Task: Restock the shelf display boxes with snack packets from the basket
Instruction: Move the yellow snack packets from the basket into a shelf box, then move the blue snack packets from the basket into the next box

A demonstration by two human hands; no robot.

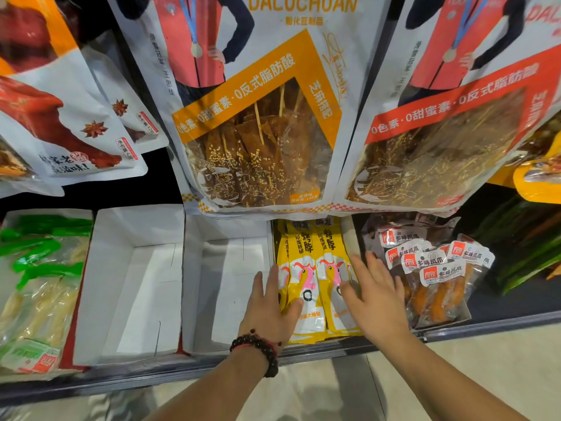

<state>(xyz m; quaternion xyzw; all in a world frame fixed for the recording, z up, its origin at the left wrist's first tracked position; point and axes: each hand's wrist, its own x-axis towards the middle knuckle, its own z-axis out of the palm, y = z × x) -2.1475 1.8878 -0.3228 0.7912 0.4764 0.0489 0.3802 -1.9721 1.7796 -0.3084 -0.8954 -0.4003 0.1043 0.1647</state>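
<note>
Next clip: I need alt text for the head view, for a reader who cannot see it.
Both hands rest flat on yellow snack packets standing in a shelf display box, the left hand wearing a dark bead bracelet, the right hand beside it. Two empty white display boxes sit to the left, and large hanging snack bags fill the view above.

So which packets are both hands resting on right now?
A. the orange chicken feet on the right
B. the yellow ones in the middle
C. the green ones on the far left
B: the left hand and right hand both lie with straight fingers on the yellow packets.
</note>
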